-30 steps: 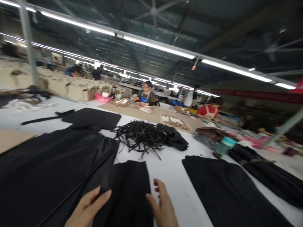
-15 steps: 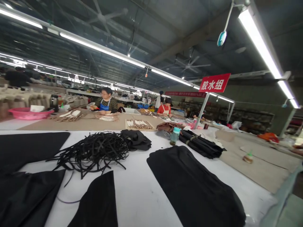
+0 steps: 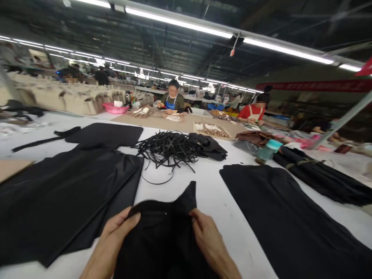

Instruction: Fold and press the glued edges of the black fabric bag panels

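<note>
A black fabric piece (image 3: 165, 232) lies bunched on the white table (image 3: 212, 193) right in front of me. My left hand (image 3: 112, 244) grips its left edge, thumb pressed on top. On the right edge, my right hand (image 3: 210, 242) pinches the cloth with its fingers closed. The upper corner of the piece sticks up between the two hands. A tangled heap of black straps (image 3: 168, 149) lies farther back on the table.
Large black fabric panels lie at left (image 3: 61, 193) and right (image 3: 287, 217). Folded dark bundles (image 3: 319, 174) and a teal-capped bottle (image 3: 266, 152) sit at right. Several people (image 3: 173, 99) work at a brown table (image 3: 186, 126) behind. A pink basin (image 3: 114, 108) stands far left.
The view swung right and up, then came back down. Both hands, spread over the flat piece a second ago, have closed on its edges and bunched it up.
</note>
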A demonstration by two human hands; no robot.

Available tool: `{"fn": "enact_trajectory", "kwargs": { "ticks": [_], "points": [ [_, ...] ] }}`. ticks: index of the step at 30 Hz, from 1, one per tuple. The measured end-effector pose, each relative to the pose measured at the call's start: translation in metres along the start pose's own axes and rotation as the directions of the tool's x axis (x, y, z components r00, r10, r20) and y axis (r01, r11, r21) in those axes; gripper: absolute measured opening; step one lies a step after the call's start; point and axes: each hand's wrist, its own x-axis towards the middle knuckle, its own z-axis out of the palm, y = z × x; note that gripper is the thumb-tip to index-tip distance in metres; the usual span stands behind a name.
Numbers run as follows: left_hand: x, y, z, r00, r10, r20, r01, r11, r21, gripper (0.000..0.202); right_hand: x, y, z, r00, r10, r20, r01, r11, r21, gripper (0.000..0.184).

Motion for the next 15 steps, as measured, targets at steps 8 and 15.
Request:
{"fn": "enact_trajectory", "kwargs": {
  "ticks": [8,15],
  "points": [
    [0.001,0.002,0.020,0.993,-0.104,-0.048,0.091,0.971,-0.219,0.036,0.009,0.005,-0.012,0.953,0.004,0.304,-0.079,0.969,0.235,0.033],
    [0.001,-0.004,0.020,0.986,-0.134,0.097,0.143,0.985,-0.096,0.046,0.027,-0.027,0.010,0.971,0.019,0.236,-0.082,0.962,0.260,0.018]
  ]
}}
